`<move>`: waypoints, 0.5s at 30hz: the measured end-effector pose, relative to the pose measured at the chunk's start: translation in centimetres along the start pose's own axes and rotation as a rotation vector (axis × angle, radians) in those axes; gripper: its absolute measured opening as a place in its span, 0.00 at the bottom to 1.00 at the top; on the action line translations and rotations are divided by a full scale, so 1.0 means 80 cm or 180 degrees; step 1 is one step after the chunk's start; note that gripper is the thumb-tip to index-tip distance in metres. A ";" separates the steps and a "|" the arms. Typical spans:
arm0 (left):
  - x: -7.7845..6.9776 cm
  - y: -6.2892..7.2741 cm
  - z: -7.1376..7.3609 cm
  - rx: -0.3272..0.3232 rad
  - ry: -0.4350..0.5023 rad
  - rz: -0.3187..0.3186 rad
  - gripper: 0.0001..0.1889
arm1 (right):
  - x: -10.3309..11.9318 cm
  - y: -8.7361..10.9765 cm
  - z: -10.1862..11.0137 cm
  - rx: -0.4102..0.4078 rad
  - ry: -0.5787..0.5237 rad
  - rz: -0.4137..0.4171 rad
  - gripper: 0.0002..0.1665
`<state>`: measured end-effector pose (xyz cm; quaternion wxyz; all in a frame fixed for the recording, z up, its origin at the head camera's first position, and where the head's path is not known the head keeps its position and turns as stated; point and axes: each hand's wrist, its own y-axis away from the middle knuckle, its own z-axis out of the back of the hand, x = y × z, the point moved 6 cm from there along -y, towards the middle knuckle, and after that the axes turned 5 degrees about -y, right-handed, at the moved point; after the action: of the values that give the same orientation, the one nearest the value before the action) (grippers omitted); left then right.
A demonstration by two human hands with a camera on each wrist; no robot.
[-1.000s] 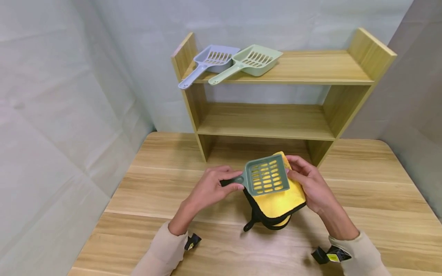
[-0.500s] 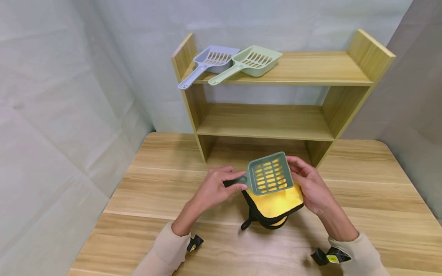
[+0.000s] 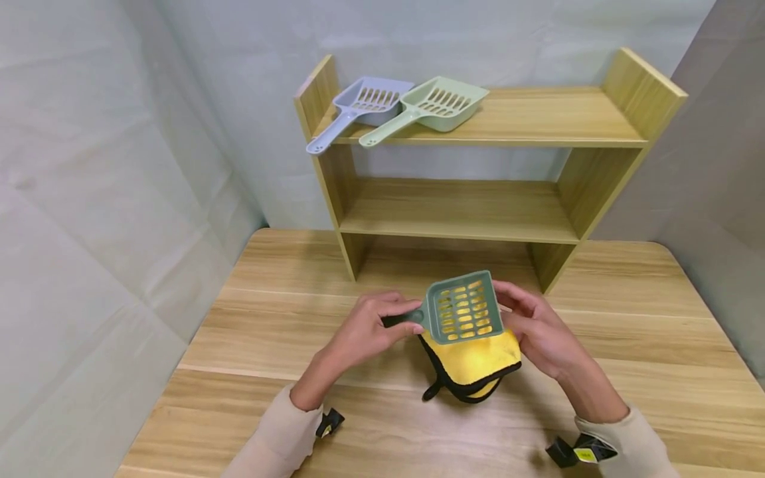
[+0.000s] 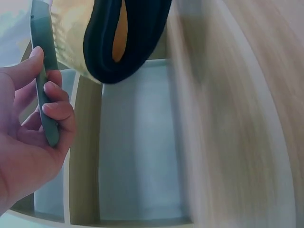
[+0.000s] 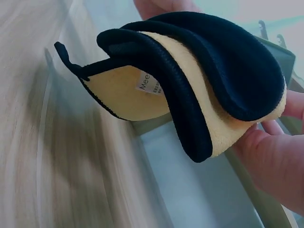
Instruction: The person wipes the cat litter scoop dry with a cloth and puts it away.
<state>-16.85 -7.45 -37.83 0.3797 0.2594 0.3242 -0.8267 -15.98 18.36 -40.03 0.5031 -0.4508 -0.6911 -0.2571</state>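
A dark green litter scoop [image 3: 433, 317] is held over the table, its slotted pan facing up. My left hand [image 3: 369, 325] grips its handle with thumb and fingers; in the left wrist view the scoop [image 4: 42, 33] appears edge-on. Under the pan is a folded yellow cleaning cloth [image 3: 475, 364] with black edging and a small loop. My right hand [image 3: 540, 335] holds this cloth at the pan's right end, thumb near the rim. In the right wrist view, the cloth [image 5: 242, 71] hangs in folds, with a white label inside; part of the right fingers is hidden behind it.
A wooden shelf unit [image 3: 460, 207] stands at the back of the table [image 3: 269, 292]. On its top board, at the left, lie a lilac litter scoop [image 3: 373, 119] and a pale green litter scoop [image 3: 445, 123], handles over the front edge. Pale sheeting [image 3: 119, 199] surrounds the table.
The cloth has shifted slightly left under the pan, less of it showing at the right. The scoop moved right, then slightly down and back left. Both hands keep their hold.
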 end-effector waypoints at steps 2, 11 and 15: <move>0.003 0.003 0.002 0.0032 -0.0004 0.0033 0.23 | 0.001 0.002 0.000 0.0052 -0.0039 -0.0023 0.33; 0.011 0.013 0.013 0.0128 -0.0143 0.0106 0.23 | 0.011 0.014 0.011 0.0106 -0.0110 -0.0045 0.34; 0.014 0.016 0.017 0.0130 -0.0265 0.0105 0.23 | 0.014 0.019 0.016 0.0121 -0.0169 -0.0041 0.34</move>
<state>-16.74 -9.57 -38.15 0.4010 0.2378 0.2870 -0.8369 -15.32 20.51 -39.61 0.4913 -0.4433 -0.7120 -0.2350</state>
